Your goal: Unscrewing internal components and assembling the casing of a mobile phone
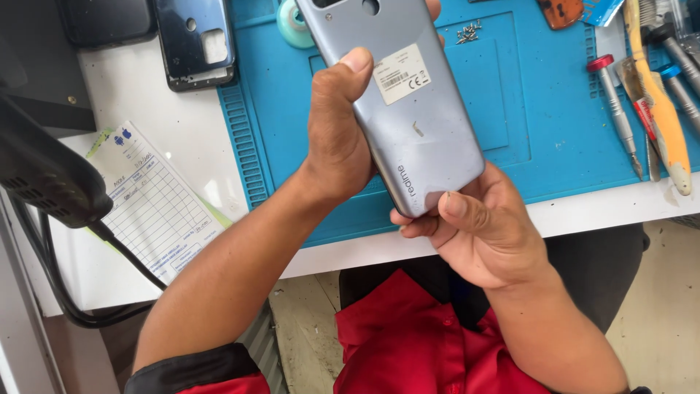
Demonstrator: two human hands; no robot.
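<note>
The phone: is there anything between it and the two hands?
Nothing visible. The left hand grips the grey phone along its left edge, thumb on the back cover. The right hand holds the lower end, thumb on the back. Both touch it directly, above the blue mat.

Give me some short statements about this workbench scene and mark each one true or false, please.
1. Both hands hold the grey phone with its back cover facing the camera. True.
2. The left hand grips the phone's side with the thumb on the back cover. True.
3. The right hand rests empty on the blue mat. False: it holds the phone's lower end.
4. The mat under the phone is red. False: it is blue.
5. A screwdriver with a red cap lies on the mat to the right. True.
6. The printed form lies on the mat. False: it lies on the white table, left of the mat.
</note>
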